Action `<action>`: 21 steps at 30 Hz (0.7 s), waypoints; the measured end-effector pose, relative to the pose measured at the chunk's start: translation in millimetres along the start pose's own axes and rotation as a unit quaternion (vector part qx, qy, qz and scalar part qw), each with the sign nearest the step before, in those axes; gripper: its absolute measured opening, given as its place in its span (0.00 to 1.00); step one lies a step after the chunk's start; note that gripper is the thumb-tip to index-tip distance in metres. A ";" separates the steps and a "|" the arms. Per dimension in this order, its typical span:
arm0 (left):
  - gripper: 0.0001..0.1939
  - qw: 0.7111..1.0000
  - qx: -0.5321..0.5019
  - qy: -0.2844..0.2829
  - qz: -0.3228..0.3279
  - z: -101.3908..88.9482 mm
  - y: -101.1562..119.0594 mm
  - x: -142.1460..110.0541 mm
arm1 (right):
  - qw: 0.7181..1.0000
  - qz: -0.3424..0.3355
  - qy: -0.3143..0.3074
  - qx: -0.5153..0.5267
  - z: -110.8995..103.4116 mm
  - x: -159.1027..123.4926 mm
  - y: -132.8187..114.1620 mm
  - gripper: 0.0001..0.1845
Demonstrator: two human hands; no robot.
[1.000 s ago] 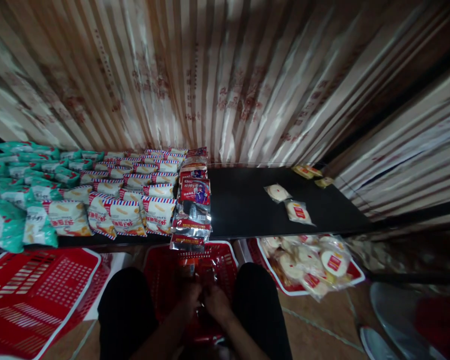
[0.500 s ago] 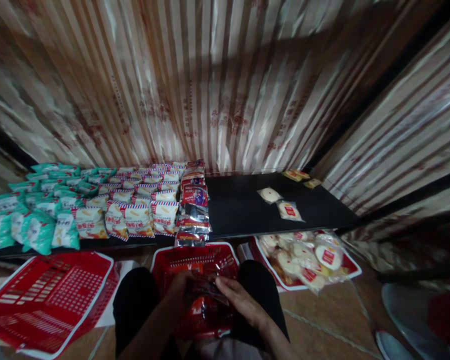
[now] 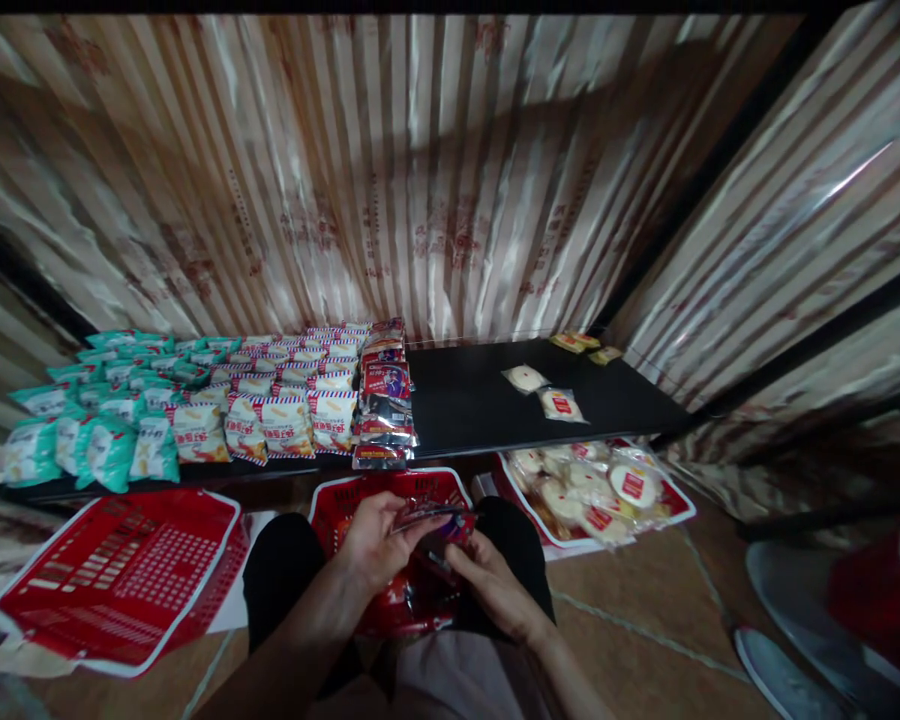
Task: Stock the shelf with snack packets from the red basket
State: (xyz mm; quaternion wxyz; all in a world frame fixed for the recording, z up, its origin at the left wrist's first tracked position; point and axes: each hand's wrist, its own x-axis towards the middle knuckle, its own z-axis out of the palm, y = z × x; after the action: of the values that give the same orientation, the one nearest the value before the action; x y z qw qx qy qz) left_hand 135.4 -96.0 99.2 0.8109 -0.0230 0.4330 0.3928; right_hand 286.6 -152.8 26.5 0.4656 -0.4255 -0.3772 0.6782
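My left hand (image 3: 375,537) is closed on a dark, shiny snack packet (image 3: 420,523), its thumb laid along the top. Close beside it, my right hand (image 3: 491,585) pinches a similar red and purple packet (image 3: 461,525); whether each hand holds one or more is hard to tell in the dim light. Both hands are over a red basket (image 3: 409,618) between my knees, with more shiny red packets inside. On the black shelf ahead, a column of matching red packets (image 3: 387,380) stands next to white chip bags (image 3: 289,420).
Teal snack bags (image 3: 112,445) fill the left of the shelf (image 3: 465,400). A few round wrapped crackers (image 3: 562,405) lie on its right. A red basket (image 3: 127,580) sits at left, another basket of wrapped crackers (image 3: 596,490) at right. Another person's shoe (image 3: 776,675) is at far right.
Both hands have risen out of the basket with the packets, which now show more clearly above it. The camera view has shifted slightly.
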 end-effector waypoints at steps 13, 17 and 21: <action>0.05 0.998 -0.020 -0.010 0.060 -5.6 13.1 -3.6 | 0.985 0.005 0.143 0.095 27.1 10.7 -22.9 0.23; 0.05 0.988 0.088 0.020 0.129 -17.1 9.9 -1.0 | 0.981 0.010 0.168 0.092 27.0 12.6 -34.7 0.24; 0.08 0.959 0.215 -0.007 0.184 -29.7 0.5 3.6 | 0.979 0.009 0.182 0.089 28.0 18.5 -46.2 0.26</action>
State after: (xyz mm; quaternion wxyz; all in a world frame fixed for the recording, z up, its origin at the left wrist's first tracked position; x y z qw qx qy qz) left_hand 115.9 -104.6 78.2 0.7137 0.2345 0.4981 0.4331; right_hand 271.2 -125.5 74.2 0.5566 -0.5021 -0.2198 0.6243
